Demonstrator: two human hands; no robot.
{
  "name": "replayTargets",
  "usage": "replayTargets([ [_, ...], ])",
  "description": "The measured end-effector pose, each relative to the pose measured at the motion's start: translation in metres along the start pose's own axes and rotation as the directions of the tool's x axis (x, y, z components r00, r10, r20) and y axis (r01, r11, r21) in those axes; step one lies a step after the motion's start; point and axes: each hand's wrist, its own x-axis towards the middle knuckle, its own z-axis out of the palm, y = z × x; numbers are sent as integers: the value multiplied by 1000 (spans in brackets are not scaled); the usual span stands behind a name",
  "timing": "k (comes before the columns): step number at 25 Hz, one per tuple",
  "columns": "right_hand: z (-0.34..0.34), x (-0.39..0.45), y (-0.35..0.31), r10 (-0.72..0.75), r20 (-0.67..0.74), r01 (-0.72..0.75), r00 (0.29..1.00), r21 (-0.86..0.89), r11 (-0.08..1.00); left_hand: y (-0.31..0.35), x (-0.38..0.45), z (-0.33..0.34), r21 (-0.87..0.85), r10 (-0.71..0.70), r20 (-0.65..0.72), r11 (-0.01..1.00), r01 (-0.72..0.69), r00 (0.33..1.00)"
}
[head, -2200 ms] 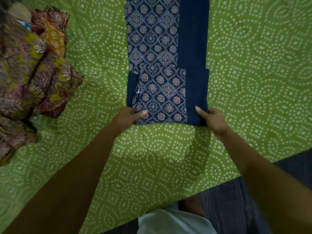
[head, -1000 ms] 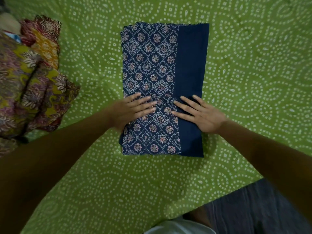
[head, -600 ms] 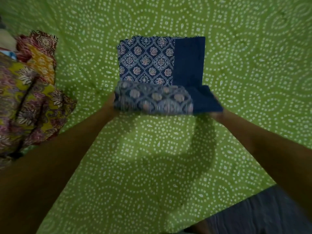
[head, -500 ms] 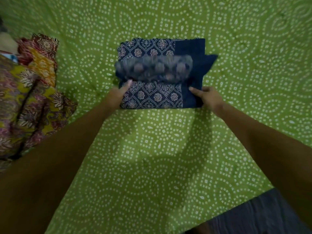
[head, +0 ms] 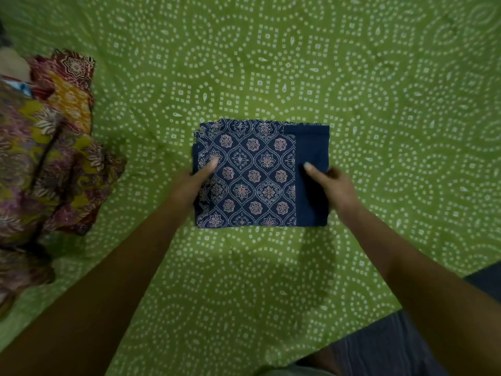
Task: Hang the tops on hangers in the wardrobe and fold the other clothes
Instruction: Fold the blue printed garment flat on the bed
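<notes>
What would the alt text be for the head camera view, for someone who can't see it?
Two hands, left hand and right hand, grip the sides of a folded navy printed garment on a green dotted bedsheet. A heap of floral clothes lies at the left.

A home bedroom, seemingly, with laundry being sorted on a bed

A green dotted bedsheet [head: 379,104] is covering the surface, and crumpled printed clothes [head: 54,158] are lying heaped at its left edge.

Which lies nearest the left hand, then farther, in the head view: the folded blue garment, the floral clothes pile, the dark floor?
1. Folded blue garment: touching the left hand.
2. Floral clothes pile: far left.
3. Dark floor: bottom right, beyond the right arm.
</notes>
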Motion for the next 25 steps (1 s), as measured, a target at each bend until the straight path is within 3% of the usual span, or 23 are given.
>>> replayTargets([
  [2, 16, 17, -16, -95, -57, 100, 994, 97, 990, 16, 17, 18, 124, 185, -186, 979, -164, 965],
  [3, 22, 25, -19, -146, -113, 156, 983, 81, 984, 16, 25, 24, 219, 299, -266, 945, -245, 916],
  [6, 24, 43, -19, -200, -275, 215, 940, 25, 976, 12, 34, 32, 378, 481, -344, 857, -350, 806],
  [8, 28, 39, -19, -307, -414, 183, 857, -312, 932, 10, 34, 35, 653, 588, -404, 722, -230, 701],
  [9, 33, 32, -18, -443, -439, 184, 782, -516, 837, 8, 30, 39, 766, 672, -377, 613, -194, 637],
  [10, 42, 23, -13, -602, -381, 255, 702, -655, 711, 6, 25, 47, 840, 751, -283, 494, -224, 596],
  [11, 55, 12, -7, -703, -243, 355, 669, -726, 589, 1, 17, 60, 882, 804, -129, 360, -302, 580],
  [13, 78, 0, 16, -711, 101, 522, 695, -752, 403, -22, 10, 83, 907, 747, 178, 129, -402, 641],
  [15, 87, 10, 38, -612, 252, 495, 750, -827, 266, -43, 24, 91, 946, 628, 204, 70, -317, 751],
  [17, 88, 44, 31, -637, 178, 357, 750, -920, 163, -32, 55, 93, 973, 653, 96, 97, -208, 752],
  [20, 91, 79, -2, -695, 104, 275, 711, -951, 139, 12, 92, 100, 978, 701, 1, 150, -148, 713],
  [23, 78, 70, 9, -710, 85, 285, 699, -944, 167, 7, 89, 90, 975, 728, 56, 106, -193, 683],
  [25, 51, 47, 39, -679, 0, 243, 734, -934, 263, -27, 64, 65, 983, 722, 82, 56, -176, 687],
])
